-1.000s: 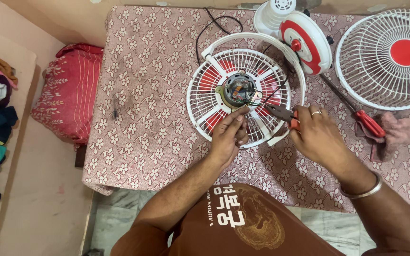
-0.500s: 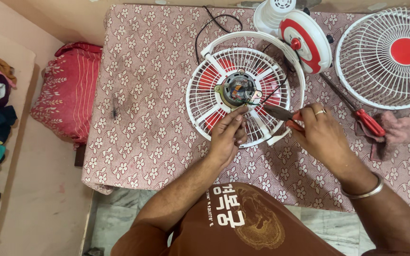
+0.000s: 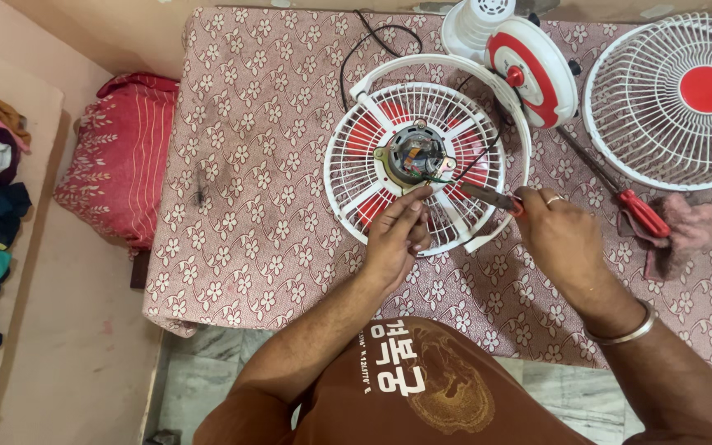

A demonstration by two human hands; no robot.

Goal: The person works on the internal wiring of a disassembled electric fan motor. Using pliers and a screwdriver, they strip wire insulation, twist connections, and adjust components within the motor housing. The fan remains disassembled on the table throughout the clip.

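red screwdriver (image 3: pixel 632 206) and pink rag (image 3: pixel 690 231) beside right hand (image 3: pixel 562 239).

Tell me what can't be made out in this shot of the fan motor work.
Head view:
- Tool handle: wrapped by the right hand.
- Motor wires: too small to trace.
- Left hand fingertips: contact with the wires unclear.
- Front grille: cut off by the right edge.

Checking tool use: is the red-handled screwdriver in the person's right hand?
No. The red-handled screwdriver lies on the table beside the pink cloth; the right hand holds pliers.
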